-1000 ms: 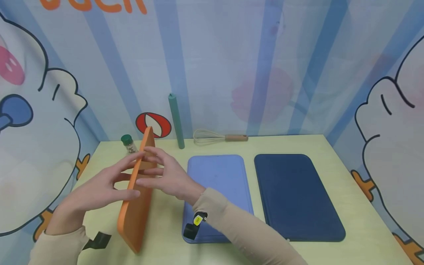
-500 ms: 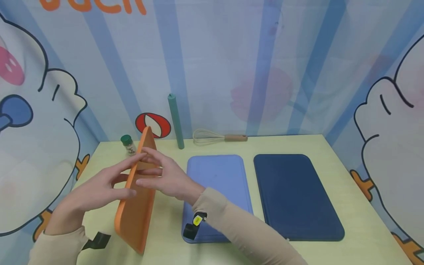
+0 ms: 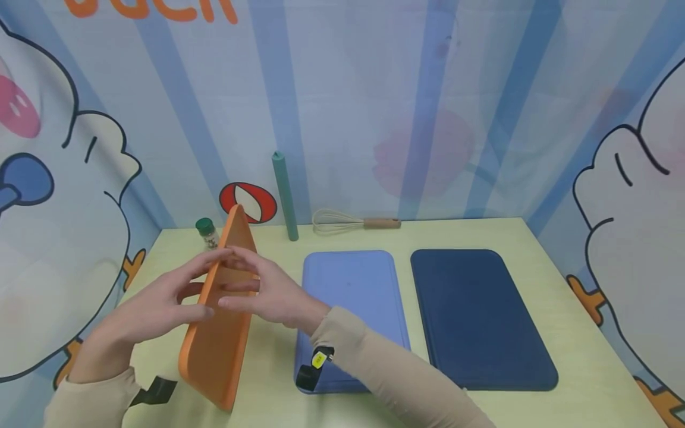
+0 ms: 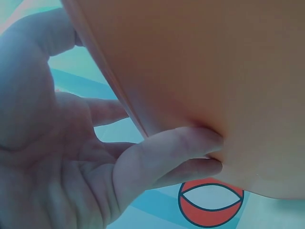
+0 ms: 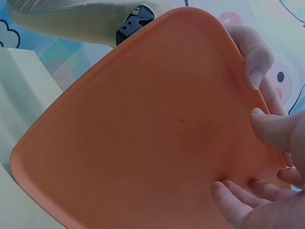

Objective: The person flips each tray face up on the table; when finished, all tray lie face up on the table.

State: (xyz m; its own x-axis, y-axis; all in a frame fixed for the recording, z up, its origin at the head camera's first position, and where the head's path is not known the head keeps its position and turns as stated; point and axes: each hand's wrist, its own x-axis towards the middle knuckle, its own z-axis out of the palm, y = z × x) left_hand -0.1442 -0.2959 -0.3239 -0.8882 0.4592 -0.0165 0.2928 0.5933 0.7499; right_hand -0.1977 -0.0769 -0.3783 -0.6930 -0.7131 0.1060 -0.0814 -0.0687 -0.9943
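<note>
In the head view, an orange cutting board [image 3: 220, 339] stands on edge, leaning left, left of a light blue board [image 3: 350, 279]. My left hand [image 3: 155, 303] grips its upper long edge, thumb on the right side and fingers on the left, as the left wrist view also shows on the board's face [image 4: 200, 62]. My right hand [image 3: 273, 291] touches the right face near the same edge; in the right wrist view, its fingertips [image 5: 220, 187] press that face and its thumb is near the edge. Whether the board's lower edge meets the table cannot be told.
A dark blue board [image 3: 478, 315] lies at the right of the pale table [image 3: 460, 232]. Along the back are a green-capped seasoning jar [image 3: 207, 232], partly behind the orange board, a green stick [image 3: 285, 196] and a whisk [image 3: 355, 222]. A patterned curtain [image 3: 342, 89] hangs behind.
The orange board has tilted further left, so more of its right face shows. My left thumb has shifted slightly left with it. The right hand's index finger has dropped a little along the edge.
</note>
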